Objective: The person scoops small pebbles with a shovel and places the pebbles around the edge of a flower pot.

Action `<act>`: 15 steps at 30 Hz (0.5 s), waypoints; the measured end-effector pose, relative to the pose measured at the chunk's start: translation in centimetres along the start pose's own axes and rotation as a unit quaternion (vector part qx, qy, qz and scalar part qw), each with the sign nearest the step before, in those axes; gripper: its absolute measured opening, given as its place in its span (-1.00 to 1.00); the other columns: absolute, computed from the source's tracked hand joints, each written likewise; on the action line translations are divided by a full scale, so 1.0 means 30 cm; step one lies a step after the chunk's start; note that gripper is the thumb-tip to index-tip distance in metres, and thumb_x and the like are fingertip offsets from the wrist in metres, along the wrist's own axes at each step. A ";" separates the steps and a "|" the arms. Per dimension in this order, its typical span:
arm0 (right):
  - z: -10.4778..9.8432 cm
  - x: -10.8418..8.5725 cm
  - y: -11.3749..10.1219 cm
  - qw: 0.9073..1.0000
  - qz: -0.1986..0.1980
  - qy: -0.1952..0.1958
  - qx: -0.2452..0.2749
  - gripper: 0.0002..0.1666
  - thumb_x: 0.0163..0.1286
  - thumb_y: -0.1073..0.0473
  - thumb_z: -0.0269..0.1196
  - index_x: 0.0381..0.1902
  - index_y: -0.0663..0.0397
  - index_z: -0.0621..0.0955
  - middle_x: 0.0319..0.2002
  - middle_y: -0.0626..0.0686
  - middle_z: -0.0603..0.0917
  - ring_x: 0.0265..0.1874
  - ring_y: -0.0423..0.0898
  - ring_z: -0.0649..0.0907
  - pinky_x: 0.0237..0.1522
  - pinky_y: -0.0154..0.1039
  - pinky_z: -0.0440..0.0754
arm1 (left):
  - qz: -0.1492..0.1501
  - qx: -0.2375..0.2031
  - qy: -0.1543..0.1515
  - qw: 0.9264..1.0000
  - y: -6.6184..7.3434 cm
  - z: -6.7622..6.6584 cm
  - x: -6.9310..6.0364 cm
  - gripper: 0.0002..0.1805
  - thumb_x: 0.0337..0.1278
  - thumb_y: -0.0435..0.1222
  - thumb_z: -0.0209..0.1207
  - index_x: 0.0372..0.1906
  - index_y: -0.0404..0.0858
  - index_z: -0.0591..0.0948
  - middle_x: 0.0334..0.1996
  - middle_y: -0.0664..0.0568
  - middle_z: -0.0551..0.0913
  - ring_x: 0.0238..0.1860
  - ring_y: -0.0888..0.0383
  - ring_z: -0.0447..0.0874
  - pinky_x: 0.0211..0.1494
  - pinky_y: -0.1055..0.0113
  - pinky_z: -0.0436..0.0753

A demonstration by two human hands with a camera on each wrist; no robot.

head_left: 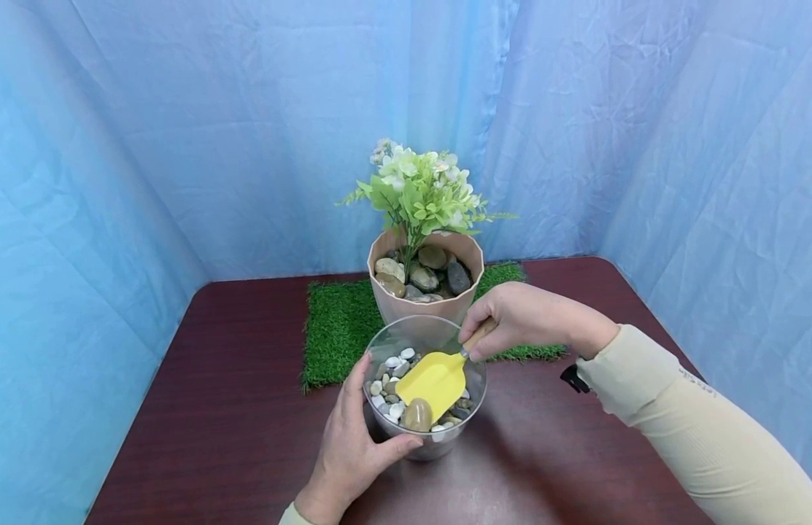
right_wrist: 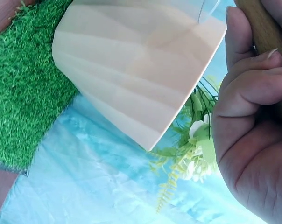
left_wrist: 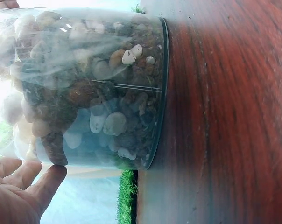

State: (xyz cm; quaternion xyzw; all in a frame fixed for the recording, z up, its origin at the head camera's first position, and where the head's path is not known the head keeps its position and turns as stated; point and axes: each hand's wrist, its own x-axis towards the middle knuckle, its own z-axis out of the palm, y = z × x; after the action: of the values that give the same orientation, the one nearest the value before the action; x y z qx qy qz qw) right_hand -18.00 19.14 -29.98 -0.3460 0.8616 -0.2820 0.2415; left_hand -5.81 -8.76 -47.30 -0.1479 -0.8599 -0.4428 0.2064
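A clear plastic pot (head_left: 427, 321) partly filled with pebbles stands at the front middle of the table. My left hand (head_left: 348, 430) holds its near left side, thumb along the front rim and fingers round the left; in the left wrist view fingertips (left_wrist: 50, 182) touch the wall. By its wooden handle (head_left: 479, 334), my right hand (head_left: 520, 321) grips a small yellow shovel (head_left: 433, 383). The blade is tilted down into the pot over white and grey pebbles (head_left: 394, 410). A larger brown stone (head_left: 416, 415) lies at the blade's lower edge, near the front rim.
Behind the clear pot, a pinkish-beige flowerpot (head_left: 412, 310) holds large stones and a plant with white flowers (head_left: 425, 186). Green artificial turf (head_left: 340, 328) lies beneath it on the dark red-brown table (head_left: 241, 408). Light blue cloth (head_left: 281, 146) hangs around the back and sides.
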 end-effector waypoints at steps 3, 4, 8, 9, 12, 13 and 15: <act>0.010 0.006 0.000 1.000 -0.001 -0.008 0.026 -0.82 0.28 0.14 0.53 -0.15 -0.03 0.83 -0.25 -0.18 0.85 -0.21 -0.25 0.82 -0.16 -0.29 0.78 | -0.005 -0.002 -0.003 1.000 0.001 -0.001 -0.002 0.41 -0.24 0.40 0.49 0.70 -0.01 0.05 0.58 0.02 0.32 0.48 0.01 0.42 0.47 -0.01 0.47; 0.013 0.008 -0.001 0.999 -0.002 -0.009 0.030 -0.81 0.28 0.14 0.53 -0.15 -0.03 0.84 -0.25 -0.18 0.85 -0.21 -0.24 0.82 -0.16 -0.29 0.78 | -0.005 -0.002 -0.003 1.000 0.002 -0.001 -0.002 0.41 -0.24 0.40 0.49 0.70 -0.01 0.05 0.57 0.01 0.33 0.48 0.01 0.43 0.46 -0.01 0.48; 0.020 0.013 0.003 1.000 -0.006 -0.008 0.028 -0.82 0.27 0.14 0.53 -0.15 -0.04 0.84 -0.27 -0.20 0.84 -0.23 -0.25 0.81 -0.16 -0.30 0.77 | 0.005 -0.003 0.004 1.000 0.002 0.003 0.000 0.40 -0.23 0.40 0.49 0.70 -0.04 0.06 0.55 -0.04 0.36 0.45 -0.03 0.47 0.43 -0.04 0.51; 0.021 0.013 0.005 1.000 -0.008 -0.007 0.025 -0.82 0.27 0.14 0.53 -0.16 -0.04 0.84 -0.27 -0.20 0.84 -0.23 -0.25 0.81 -0.17 -0.30 0.77 | 0.006 -0.003 0.004 1.000 0.002 0.003 0.000 0.40 -0.23 0.40 0.49 0.70 -0.04 0.07 0.55 -0.03 0.36 0.45 -0.03 0.47 0.43 -0.04 0.51; 0.022 0.013 0.007 1.000 -0.011 -0.006 0.023 -0.82 0.27 0.14 0.53 -0.15 -0.04 0.84 -0.28 -0.20 0.84 -0.24 -0.25 0.81 -0.18 -0.31 0.77 | 0.007 -0.003 0.006 1.000 0.001 0.006 -0.001 0.39 -0.22 0.40 0.49 0.70 -0.03 0.07 0.56 -0.03 0.35 0.45 -0.03 0.47 0.43 -0.02 0.50; 0.022 0.014 0.007 1.000 -0.012 -0.006 0.022 -0.82 0.27 0.14 0.53 -0.15 -0.04 0.84 -0.28 -0.21 0.84 -0.24 -0.25 0.81 -0.19 -0.30 0.77 | 0.004 -0.004 0.005 1.000 0.001 0.006 -0.001 0.39 -0.23 0.40 0.48 0.70 -0.02 0.06 0.57 0.00 0.34 0.46 -0.02 0.46 0.45 0.00 0.49; 0.021 0.014 0.006 1.000 -0.012 -0.004 0.020 -0.81 0.27 0.13 0.53 -0.15 -0.05 0.84 -0.28 -0.22 0.84 -0.25 -0.25 0.81 -0.20 -0.30 0.77 | 0.005 -0.005 0.007 1.000 -0.002 0.008 -0.002 0.39 -0.23 0.39 0.50 0.70 -0.02 0.07 0.57 0.01 0.34 0.46 -0.02 0.46 0.45 0.01 0.49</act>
State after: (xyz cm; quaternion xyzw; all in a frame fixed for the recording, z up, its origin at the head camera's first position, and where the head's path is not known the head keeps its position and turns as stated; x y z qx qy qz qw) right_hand -17.98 18.74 -30.65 -0.3530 0.8505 -0.3005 0.2483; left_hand -5.84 -8.59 -47.49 -0.1498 -0.8555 -0.4471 0.2140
